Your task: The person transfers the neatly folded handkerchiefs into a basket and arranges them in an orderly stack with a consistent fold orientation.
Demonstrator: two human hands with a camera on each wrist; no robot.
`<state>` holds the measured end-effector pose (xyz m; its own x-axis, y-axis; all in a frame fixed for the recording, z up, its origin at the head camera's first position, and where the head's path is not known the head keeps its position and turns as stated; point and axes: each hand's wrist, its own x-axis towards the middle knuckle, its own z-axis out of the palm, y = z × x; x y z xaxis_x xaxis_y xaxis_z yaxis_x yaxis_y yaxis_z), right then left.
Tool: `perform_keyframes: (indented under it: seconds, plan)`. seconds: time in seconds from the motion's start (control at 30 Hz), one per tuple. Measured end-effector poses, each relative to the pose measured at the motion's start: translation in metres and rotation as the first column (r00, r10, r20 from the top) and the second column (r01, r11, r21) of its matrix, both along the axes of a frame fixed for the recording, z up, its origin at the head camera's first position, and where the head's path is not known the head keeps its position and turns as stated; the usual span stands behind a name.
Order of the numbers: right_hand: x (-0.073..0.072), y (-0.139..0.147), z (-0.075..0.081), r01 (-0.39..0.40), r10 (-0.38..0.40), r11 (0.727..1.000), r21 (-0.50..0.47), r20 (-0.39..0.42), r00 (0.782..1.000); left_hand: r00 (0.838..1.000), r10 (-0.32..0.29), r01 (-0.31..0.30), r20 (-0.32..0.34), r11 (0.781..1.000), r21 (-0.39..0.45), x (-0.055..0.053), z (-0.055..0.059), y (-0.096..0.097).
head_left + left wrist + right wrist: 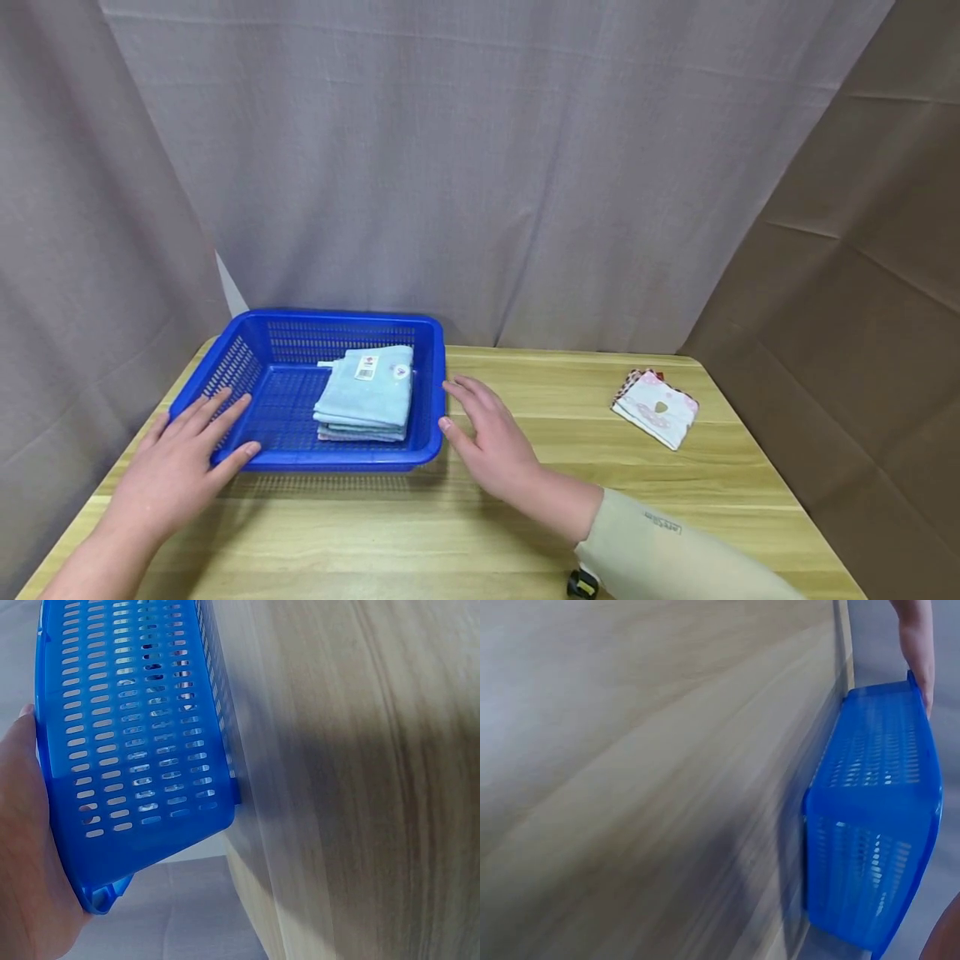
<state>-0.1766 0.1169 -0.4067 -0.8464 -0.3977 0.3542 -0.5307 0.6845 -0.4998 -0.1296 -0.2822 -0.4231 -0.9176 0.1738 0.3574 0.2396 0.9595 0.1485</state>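
A blue plastic basket (300,458) with slotted walls sits on the table's left part. Folded light-blue towels (367,396), stacked with a white label on top, lie in its right half. My left hand (168,475) lies over the basket's front left corner, fingers spread across the rim and thumb extended. In the left wrist view, that hand (30,847) is right against the rim. At the right rim, my right hand (491,437) has its fingertips close to the edge, thumb and fingers loosely extended. Only a sliver of the right hand (945,934) shows in its own wrist view.
A small pile of folded cloths (656,408), white with pink on top and spotted beneath, lies at the table's right. Grey curtain (480,167) hangs behind; a brown cloth wall (862,292) borders the right side. The wooden table (540,375) lies under everything.
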Motion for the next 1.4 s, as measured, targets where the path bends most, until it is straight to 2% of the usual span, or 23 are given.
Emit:
perform_keyframes:
  seconds: [0.37,0.57,0.93,1.4]
  plan:
    - [0.003,0.035,-0.010,0.055,-0.056,0.998,0.014,0.005,0.998,1.000,-0.008,0.008,-0.009,1.000,0.003,0.000,0.000,-0.001]
    - [0.003,0.052,-0.015,0.080,-0.080,0.996,0.035,-0.010,0.997,1.000,-0.002,0.002,-0.001,1.000,0.005,0.001,-0.001,-0.001]
    - [0.008,0.088,-0.034,0.131,-0.127,0.989,0.069,-0.065,0.990,1.000,0.003,-0.003,0.021,1.000,-0.005,0.001,0.002,0.001]
    - [0.009,0.110,-0.043,0.178,-0.174,0.980,0.093,-0.054,0.983,1.000,-0.001,0.001,0.002,1.000,0.004,0.000,0.000,-0.001]
